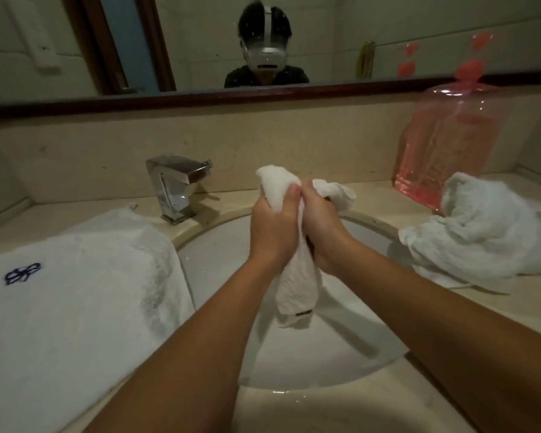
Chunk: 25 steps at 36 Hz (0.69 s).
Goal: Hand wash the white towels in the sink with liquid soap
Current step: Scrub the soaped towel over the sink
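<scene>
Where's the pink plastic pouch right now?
In the head view, the pink pouch stands at the right rear against the backsplash, just behind the crumpled white towel right of the sink.

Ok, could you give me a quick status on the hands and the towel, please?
Left grip and right grip both clutch the towel above the sink. Towel bunched, tail hanging. No water from the tap; nothing in the way.

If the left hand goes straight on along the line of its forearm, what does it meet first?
The left hand grips the towel; beyond that, probably the beige backsplash, passing right of the faucet. Depth is unclear.
</scene>
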Each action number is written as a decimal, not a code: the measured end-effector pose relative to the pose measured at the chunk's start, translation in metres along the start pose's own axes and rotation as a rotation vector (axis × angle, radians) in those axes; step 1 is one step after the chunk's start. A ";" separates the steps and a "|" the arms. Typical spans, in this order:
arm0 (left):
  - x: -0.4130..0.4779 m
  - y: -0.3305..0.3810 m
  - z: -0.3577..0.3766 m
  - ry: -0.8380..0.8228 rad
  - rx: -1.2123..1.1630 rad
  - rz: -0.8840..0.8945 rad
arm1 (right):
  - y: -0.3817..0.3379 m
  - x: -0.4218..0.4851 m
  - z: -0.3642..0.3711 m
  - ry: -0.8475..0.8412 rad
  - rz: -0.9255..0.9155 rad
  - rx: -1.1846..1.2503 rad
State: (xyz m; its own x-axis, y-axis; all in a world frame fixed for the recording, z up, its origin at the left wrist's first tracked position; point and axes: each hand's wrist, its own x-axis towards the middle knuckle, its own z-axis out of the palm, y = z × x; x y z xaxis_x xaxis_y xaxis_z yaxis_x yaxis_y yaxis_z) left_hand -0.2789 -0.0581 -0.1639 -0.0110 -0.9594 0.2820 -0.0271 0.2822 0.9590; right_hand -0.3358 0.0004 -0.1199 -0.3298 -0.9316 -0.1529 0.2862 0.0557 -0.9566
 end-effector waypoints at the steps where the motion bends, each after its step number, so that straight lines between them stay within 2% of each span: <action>1: 0.002 0.001 0.000 0.028 0.024 -0.007 | 0.003 0.000 -0.002 0.008 0.005 -0.009; 5: 0.014 -0.001 -0.012 0.105 0.005 -0.106 | 0.009 -0.010 0.006 -0.051 0.020 -0.104; 8: 0.005 -0.001 -0.010 0.010 -0.051 -0.099 | 0.004 -0.003 0.007 -0.040 0.008 0.006; 10: 0.000 0.001 -0.004 -0.031 -0.066 -0.089 | 0.003 0.008 0.001 -0.006 -0.006 -0.017; 14: 0.006 0.003 -0.007 0.071 -0.002 -0.095 | 0.011 0.004 -0.007 -0.065 -0.049 -0.216; 17: 0.012 0.001 -0.016 0.075 -0.023 -0.156 | 0.015 -0.003 0.001 -0.100 -0.027 -0.207; 22: 0.000 0.006 -0.007 -0.081 -0.136 -0.134 | -0.001 0.014 -0.003 0.061 -0.036 -0.110; 25: -0.001 0.005 0.000 -0.026 -0.104 -0.099 | 0.001 0.018 -0.006 0.038 -0.041 -0.113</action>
State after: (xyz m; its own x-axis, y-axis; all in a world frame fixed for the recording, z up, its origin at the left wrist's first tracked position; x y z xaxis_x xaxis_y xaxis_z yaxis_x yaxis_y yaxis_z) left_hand -0.2787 -0.0552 -0.1591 -0.0398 -0.9817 0.1860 0.0740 0.1828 0.9804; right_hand -0.3468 -0.0142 -0.1251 -0.3736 -0.9198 -0.1200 0.1693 0.0596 -0.9838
